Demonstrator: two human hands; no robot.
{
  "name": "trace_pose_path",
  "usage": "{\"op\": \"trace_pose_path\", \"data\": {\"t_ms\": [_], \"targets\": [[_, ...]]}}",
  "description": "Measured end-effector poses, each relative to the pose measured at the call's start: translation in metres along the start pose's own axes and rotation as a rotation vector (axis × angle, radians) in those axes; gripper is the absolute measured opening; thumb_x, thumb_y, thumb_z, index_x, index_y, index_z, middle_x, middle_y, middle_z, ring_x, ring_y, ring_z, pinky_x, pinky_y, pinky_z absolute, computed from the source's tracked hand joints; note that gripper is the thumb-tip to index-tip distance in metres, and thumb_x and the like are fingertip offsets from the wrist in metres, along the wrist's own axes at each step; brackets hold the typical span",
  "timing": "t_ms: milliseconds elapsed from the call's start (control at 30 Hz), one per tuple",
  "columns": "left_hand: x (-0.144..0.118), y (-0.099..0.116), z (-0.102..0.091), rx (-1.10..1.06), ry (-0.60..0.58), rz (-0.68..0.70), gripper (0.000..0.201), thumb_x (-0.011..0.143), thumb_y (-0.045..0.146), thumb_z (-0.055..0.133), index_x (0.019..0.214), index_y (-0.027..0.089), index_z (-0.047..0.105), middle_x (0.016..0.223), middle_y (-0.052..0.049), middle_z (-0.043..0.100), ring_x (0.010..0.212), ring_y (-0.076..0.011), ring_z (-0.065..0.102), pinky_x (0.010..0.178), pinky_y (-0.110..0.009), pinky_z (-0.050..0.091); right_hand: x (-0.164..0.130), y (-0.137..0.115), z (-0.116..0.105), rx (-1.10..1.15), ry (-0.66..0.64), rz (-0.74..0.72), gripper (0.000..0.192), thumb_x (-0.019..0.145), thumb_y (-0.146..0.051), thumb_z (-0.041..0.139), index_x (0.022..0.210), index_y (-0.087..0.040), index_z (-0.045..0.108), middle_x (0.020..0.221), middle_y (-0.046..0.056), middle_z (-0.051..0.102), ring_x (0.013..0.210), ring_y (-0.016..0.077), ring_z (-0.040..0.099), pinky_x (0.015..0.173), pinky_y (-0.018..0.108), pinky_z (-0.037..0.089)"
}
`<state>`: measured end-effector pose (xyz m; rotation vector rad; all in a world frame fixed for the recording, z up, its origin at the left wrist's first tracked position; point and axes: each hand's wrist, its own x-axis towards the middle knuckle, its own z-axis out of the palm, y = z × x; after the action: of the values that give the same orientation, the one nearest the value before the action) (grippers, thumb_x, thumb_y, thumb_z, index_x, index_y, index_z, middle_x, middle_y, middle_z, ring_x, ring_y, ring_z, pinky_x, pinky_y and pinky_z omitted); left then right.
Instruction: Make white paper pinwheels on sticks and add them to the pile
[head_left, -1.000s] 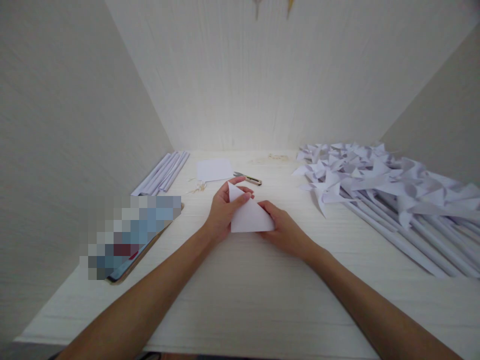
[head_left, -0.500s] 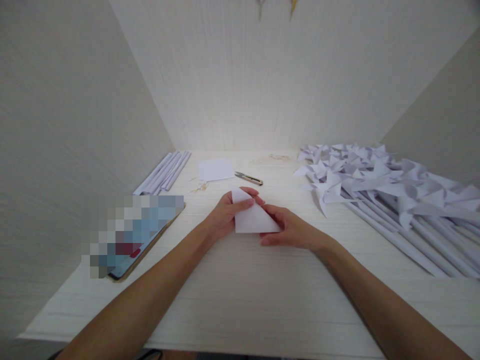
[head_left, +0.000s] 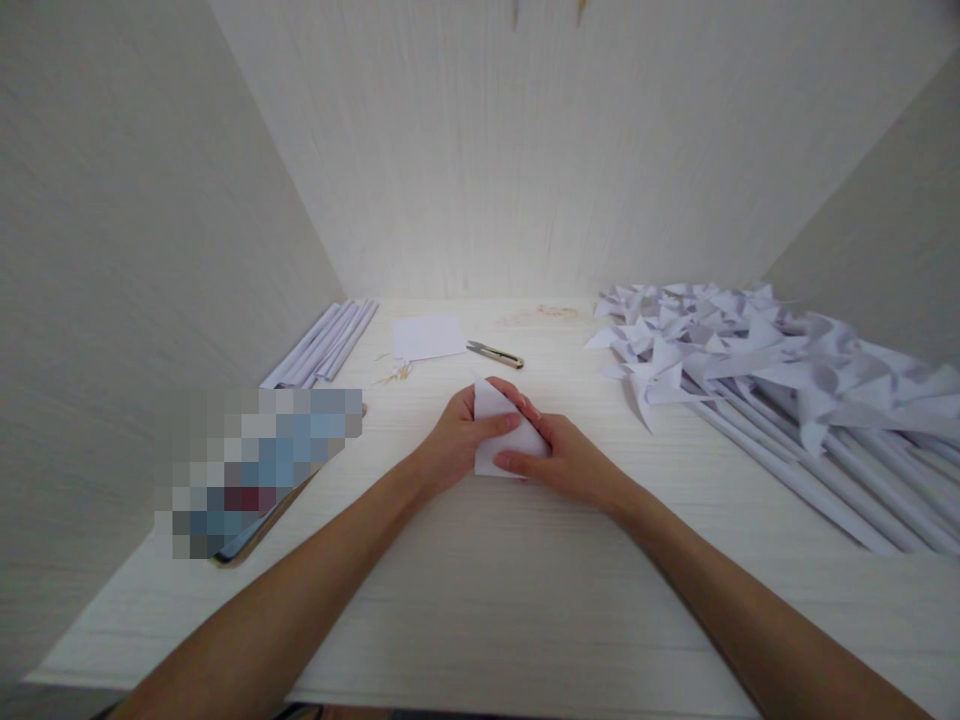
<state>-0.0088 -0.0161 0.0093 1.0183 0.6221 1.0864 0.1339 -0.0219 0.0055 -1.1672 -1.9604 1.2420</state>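
Note:
A folded piece of white paper (head_left: 492, 455), triangular in outline, is held between my two hands just above the middle of the table. My left hand (head_left: 456, 440) grips its left side, thumb across the front face and fingers behind. From the right, my right hand (head_left: 564, 455) closes on the lower right part, its thumb lying over the front. The fingers behind the paper are partly hidden. Beyond the hands lie small thread snips (head_left: 495, 354) and a flat stack or sheet of white paper (head_left: 427, 337).
Many paper pinwheels (head_left: 720, 340) on rolled paper sticks (head_left: 810, 475) are heaped at right. Rolled paper tubes (head_left: 322, 345) lie back left, with a phone (head_left: 277, 505), partly pixelated, in front. Small beige bits (head_left: 397, 373) lie near the sheet. Walls (head_left: 480, 150) enclose the table (head_left: 480, 600).
My right hand has moved left and its thumb now lies on the paper's front. The paper's right corner is now covered by that hand. Both hands still hold it.

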Motion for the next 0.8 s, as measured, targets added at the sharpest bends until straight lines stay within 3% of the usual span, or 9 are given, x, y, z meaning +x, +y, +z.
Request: {"op": "trace_pose_path", "data": {"t_ms": [133,233,400,533,800], "targets": [[0.0,0.003,0.002,-0.025,0.007,0.0,0.022,0.059,0.012,0.068,0.076,0.017,0.055,0.073,-0.001,0.064,0.068,-0.0136,0.059,0.062,-0.026,0.047,0.0,0.0,0.002,-0.013,-0.013,-0.01,0.027,0.076,-0.036,0.054,0.092,-0.015,0.06,0.062,0.001,0.059,0.056,0.0137,0.053,0.051,0.024,0.039],[0.002,0.006,0.004,-0.028,0.069,0.052,0.02,0.064,0.024,0.066,0.079,0.016,0.054,0.068,-0.002,0.064,0.065,-0.0134,0.059,0.061,-0.026,0.047,-0.001,0.0,0.004,-0.085,0.041,-0.062,0.027,0.076,-0.032,0.054,0.096,-0.015,0.059,0.068,0.002,0.06,0.058,0.0137,0.052,0.052,0.025,0.038],[0.002,0.009,0.008,-0.007,0.096,0.138,0.032,0.071,0.046,0.06,0.086,0.019,0.055,0.07,-0.002,0.065,0.07,-0.0148,0.061,0.063,-0.026,0.047,-0.001,0.001,0.004,-0.003,0.011,-0.046,0.019,0.077,-0.033,0.053,0.079,-0.015,0.056,0.069,0.002,0.058,0.056,0.0116,0.05,0.05,0.023,0.038],[0.0,0.01,0.008,-0.005,0.081,0.151,0.036,0.071,0.048,0.06,0.092,0.019,0.058,0.084,-0.004,0.067,0.079,-0.0168,0.063,0.073,-0.03,0.048,-0.001,0.002,0.002,0.118,-0.046,-0.014,0.022,0.076,-0.037,0.054,0.075,-0.015,0.054,0.066,0.0,0.056,0.053,0.0103,0.049,0.049,0.023,0.037],[0.0,0.008,0.004,0.102,0.096,0.232,0.03,0.078,0.042,0.054,0.089,0.016,0.062,0.081,-0.006,0.068,0.076,-0.0165,0.064,0.069,-0.028,0.049,-0.001,0.001,0.002,0.11,-0.053,-0.017,0.02,0.077,-0.035,0.053,0.073,-0.015,0.052,0.063,-0.001,0.052,0.052,0.0096,0.048,0.049,0.023,0.037]]}}
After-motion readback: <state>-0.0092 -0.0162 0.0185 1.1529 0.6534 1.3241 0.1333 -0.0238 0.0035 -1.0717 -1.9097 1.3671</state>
